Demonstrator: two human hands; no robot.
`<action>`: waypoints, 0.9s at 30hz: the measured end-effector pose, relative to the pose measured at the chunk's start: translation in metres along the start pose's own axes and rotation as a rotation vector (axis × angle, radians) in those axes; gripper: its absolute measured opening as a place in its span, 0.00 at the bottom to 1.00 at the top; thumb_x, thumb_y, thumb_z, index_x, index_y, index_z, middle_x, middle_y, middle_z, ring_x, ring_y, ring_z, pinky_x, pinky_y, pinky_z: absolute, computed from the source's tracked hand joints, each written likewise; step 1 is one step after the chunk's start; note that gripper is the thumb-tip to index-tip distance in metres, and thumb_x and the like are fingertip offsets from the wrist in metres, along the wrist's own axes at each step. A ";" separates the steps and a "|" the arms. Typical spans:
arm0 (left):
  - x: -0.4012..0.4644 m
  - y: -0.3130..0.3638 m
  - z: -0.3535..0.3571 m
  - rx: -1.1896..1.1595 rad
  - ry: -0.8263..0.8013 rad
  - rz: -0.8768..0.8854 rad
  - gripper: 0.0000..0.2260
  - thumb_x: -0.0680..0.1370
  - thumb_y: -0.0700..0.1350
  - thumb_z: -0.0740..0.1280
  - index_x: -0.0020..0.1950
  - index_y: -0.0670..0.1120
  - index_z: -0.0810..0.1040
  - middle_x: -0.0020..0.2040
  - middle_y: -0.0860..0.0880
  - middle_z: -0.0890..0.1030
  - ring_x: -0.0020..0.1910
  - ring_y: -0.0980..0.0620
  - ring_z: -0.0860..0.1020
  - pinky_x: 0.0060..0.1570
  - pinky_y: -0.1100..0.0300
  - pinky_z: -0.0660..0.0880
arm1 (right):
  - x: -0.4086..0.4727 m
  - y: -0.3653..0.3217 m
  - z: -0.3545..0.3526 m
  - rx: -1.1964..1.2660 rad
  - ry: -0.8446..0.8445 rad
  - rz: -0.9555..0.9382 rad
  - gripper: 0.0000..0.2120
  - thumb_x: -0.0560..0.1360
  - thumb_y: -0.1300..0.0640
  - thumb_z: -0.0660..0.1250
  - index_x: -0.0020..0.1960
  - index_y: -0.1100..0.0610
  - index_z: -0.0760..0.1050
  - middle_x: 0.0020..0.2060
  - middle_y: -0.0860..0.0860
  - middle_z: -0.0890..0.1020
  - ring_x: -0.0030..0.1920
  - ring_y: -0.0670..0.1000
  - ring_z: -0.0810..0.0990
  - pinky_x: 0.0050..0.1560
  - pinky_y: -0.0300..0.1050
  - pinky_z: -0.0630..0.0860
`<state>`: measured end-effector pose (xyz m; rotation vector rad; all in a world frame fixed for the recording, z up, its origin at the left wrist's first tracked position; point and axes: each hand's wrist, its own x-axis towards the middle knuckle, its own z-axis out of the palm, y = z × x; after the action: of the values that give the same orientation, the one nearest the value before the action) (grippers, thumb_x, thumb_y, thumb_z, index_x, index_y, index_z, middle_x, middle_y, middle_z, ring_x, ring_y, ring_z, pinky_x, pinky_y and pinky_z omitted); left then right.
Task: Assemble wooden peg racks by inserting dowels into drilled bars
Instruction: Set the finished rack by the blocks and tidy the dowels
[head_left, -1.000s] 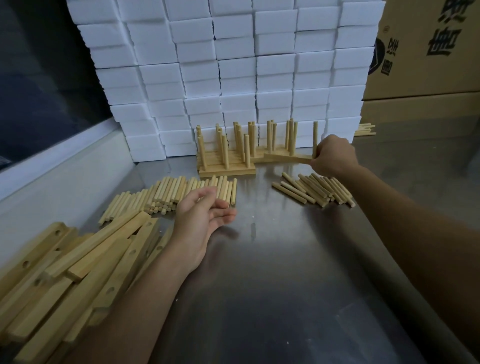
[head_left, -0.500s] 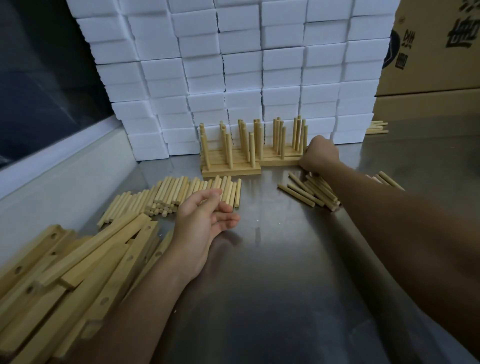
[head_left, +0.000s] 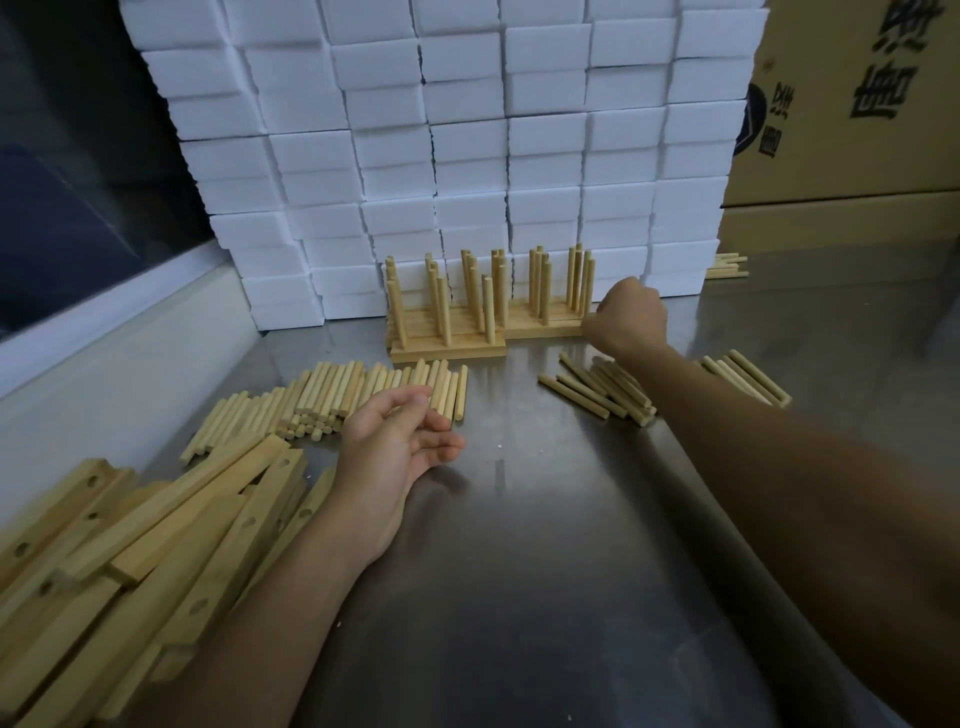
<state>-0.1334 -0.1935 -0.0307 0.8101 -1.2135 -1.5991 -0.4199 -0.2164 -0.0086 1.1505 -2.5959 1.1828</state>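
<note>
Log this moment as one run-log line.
left hand: open, palm up, by dowels | right hand: fist at end of racks | bars: piled left

drilled bars (head_left: 130, 545): cut off left | right hand (head_left: 631, 317): fingers hidden

Pale tan dowels (head_left: 332, 395), white foam blocks (head_left: 467, 156), grey steel table (head_left: 545, 597).

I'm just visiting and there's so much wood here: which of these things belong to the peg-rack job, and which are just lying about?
Part of the job:
- drilled bars
- big dowel pile
- smaller dowel pile
- finished racks
- left hand, right hand

Just lying about:
- white foam blocks
- cardboard boxes
</note>
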 end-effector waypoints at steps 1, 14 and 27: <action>-0.001 0.000 0.000 0.003 0.001 -0.002 0.07 0.82 0.37 0.62 0.56 0.39 0.78 0.34 0.44 0.80 0.34 0.46 0.83 0.35 0.58 0.81 | -0.005 -0.001 -0.004 0.007 0.005 -0.010 0.02 0.71 0.64 0.67 0.40 0.63 0.76 0.32 0.54 0.78 0.36 0.54 0.79 0.31 0.40 0.70; -0.005 0.002 0.005 0.193 0.034 -0.008 0.08 0.82 0.35 0.61 0.52 0.39 0.80 0.37 0.42 0.79 0.33 0.48 0.82 0.35 0.59 0.81 | -0.113 0.003 -0.033 0.063 0.067 -0.355 0.07 0.78 0.55 0.66 0.48 0.57 0.81 0.40 0.50 0.83 0.41 0.49 0.80 0.45 0.51 0.80; -0.001 0.084 -0.035 1.250 -0.015 0.245 0.05 0.73 0.41 0.75 0.39 0.49 0.82 0.38 0.53 0.82 0.39 0.58 0.79 0.35 0.65 0.69 | -0.122 0.006 -0.035 0.143 0.099 -0.376 0.07 0.77 0.55 0.69 0.49 0.58 0.82 0.40 0.50 0.84 0.41 0.49 0.81 0.47 0.52 0.81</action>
<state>-0.0774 -0.2098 0.0396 1.2983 -2.2260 -0.4994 -0.3445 -0.1161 -0.0295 1.4817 -2.1251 1.3105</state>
